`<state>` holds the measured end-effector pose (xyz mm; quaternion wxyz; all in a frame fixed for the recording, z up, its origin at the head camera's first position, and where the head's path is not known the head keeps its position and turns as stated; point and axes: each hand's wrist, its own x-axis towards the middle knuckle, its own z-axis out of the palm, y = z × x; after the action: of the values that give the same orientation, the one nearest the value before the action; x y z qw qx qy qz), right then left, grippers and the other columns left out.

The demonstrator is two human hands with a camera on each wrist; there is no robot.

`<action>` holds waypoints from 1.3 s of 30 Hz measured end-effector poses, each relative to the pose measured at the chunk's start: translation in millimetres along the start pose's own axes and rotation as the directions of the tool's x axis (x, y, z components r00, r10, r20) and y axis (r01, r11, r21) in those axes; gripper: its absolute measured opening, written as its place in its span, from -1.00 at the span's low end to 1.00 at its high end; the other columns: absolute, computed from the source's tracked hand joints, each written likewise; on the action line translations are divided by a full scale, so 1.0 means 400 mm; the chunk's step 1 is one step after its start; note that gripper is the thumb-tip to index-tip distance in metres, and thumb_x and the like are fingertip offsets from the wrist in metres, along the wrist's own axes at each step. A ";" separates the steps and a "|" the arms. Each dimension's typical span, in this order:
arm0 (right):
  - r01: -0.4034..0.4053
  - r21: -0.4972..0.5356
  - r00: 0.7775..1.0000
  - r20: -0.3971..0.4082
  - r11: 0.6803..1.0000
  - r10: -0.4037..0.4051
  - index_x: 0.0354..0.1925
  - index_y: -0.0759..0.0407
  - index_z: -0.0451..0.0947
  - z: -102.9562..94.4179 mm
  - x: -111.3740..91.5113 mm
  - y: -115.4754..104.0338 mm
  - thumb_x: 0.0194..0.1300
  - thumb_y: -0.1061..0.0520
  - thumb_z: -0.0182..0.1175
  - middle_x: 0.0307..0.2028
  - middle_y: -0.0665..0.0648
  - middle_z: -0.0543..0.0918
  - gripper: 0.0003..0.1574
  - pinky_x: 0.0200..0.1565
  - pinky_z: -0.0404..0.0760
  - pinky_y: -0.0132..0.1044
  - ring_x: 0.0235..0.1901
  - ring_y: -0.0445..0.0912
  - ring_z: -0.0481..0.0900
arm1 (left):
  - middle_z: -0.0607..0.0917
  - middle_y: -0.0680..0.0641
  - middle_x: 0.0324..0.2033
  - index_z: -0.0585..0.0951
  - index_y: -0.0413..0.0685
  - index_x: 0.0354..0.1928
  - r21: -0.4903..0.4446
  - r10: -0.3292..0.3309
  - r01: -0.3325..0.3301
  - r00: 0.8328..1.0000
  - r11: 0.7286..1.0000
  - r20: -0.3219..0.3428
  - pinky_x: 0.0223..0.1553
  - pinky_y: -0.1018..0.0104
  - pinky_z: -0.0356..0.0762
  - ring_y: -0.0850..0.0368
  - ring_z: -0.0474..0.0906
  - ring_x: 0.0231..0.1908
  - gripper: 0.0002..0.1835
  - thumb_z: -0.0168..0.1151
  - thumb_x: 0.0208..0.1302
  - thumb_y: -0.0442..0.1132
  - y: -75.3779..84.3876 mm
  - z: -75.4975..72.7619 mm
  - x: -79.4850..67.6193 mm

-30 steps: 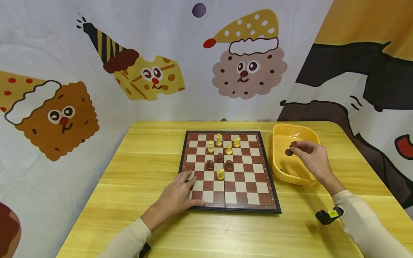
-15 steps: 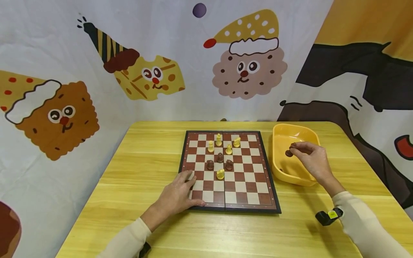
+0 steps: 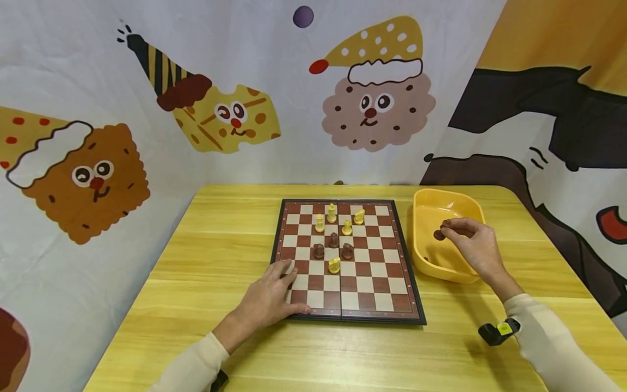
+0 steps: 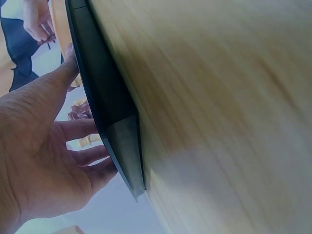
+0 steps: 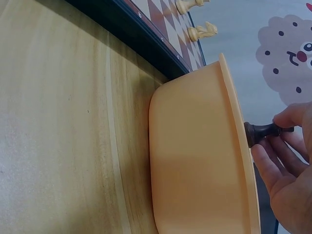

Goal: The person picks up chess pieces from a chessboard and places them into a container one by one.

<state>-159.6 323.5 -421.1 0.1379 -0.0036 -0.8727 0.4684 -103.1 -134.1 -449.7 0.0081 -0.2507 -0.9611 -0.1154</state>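
A: What does the head view show?

B: A chessboard (image 3: 376, 314) lies on a wooden table (image 3: 220, 234), with five yellow pieces (image 3: 320, 223) and three brown pieces (image 3: 347, 251) standing on it. Behind is a cartoon-printed cloth (image 3: 294, 98).

A: And the hands?

B: The left hand (image 3: 268, 294) rests at the board's near left corner, its fingers loosely spread, touching the board rather than gripping a piece. The right hand (image 3: 475, 242) is over a yellow tray (image 3: 455, 274) just right of the board — thumb and fingertips closed in a pinch on a dark chess piece (image 3: 438, 234), base down.

A: Anything lying in the tray?

B: One small dark thing (image 3: 425, 259) near its left wall, too small to make out.

A: Now the left wrist view.

B: The board's deep dark side shows above the wood. The fingers reach over its edge, apart from one another, with the thumb farther along. Some pieces are partly hidden behind them.

A: And the right wrist view?

B: The tray's outer wall fills the middle. The pinched piece is held by its upper part, its base near the rim — I can't tell whether they touch.
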 end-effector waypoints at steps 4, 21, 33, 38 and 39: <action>0.013 0.002 1.000 -0.012 1.000 -0.013 0.00 0.41 0.65 0.003 -0.002 0.004 0.40 0.14 0.33 -0.22 0.03 0.78 -0.65 -0.17 0.53 -0.65 -0.26 -0.44 0.65 | 0.39 -0.31 0.35 0.54 -0.30 0.32 -0.002 0.000 0.000 1.000 1.000 -0.005 -0.06 -0.08 0.68 -0.23 0.31 0.34 0.04 0.43 0.01 0.42 0.000 0.001 0.000; 0.024 0.047 1.000 -0.017 0.999 -0.024 0.20 0.45 0.53 0.003 -0.007 0.007 0.46 0.06 0.27 -0.05 -0.05 0.69 -0.45 -0.11 0.48 -0.68 -0.12 -0.44 0.58 | 0.38 -0.31 0.36 0.53 -0.29 0.33 0.004 0.002 -0.002 1.000 1.000 -0.010 -0.06 -0.09 0.68 -0.22 0.30 0.35 0.05 0.41 0.03 0.43 -0.001 0.001 0.000; 0.024 0.262 1.000 -0.006 0.965 -0.023 0.15 0.46 0.57 0.024 -0.002 -0.015 0.41 0.23 0.31 -0.10 -0.01 0.77 -0.56 -0.24 0.65 -0.52 -0.27 -0.28 0.73 | 0.39 -0.31 0.36 0.53 -0.29 0.33 -0.013 -0.001 0.000 1.000 1.000 -0.010 -0.04 -0.09 0.67 -0.22 0.30 0.35 0.05 0.42 0.03 0.42 0.001 0.003 -0.004; 0.029 0.377 0.999 0.016 0.926 -0.038 0.12 0.35 0.63 0.034 -0.009 -0.054 0.41 0.24 0.30 -0.09 0.03 0.77 -0.65 -0.28 0.65 -0.50 -0.17 -0.22 0.72 | 0.38 -0.31 0.36 0.52 -0.30 0.34 -0.010 0.002 -0.002 1.000 1.000 -0.008 -0.03 -0.08 0.67 -0.22 0.30 0.35 0.06 0.41 0.03 0.43 0.001 0.001 -0.004; 0.027 0.394 0.999 0.020 0.919 -0.038 0.12 0.33 0.63 0.035 -0.009 -0.061 0.41 0.23 0.31 -0.08 0.03 0.77 -0.65 -0.27 0.65 -0.50 -0.16 -0.20 0.72 | 0.38 -0.31 0.36 0.52 -0.29 0.34 -0.006 0.002 -0.002 1.000 1.000 -0.008 -0.03 -0.08 0.67 -0.22 0.30 0.35 0.06 0.40 0.03 0.43 0.000 0.000 -0.003</action>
<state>-156.8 297.8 -409.4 0.1315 0.0453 -0.7627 0.6316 -102.0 -134.8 -449.6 0.0115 -0.2514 -0.9604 -0.1194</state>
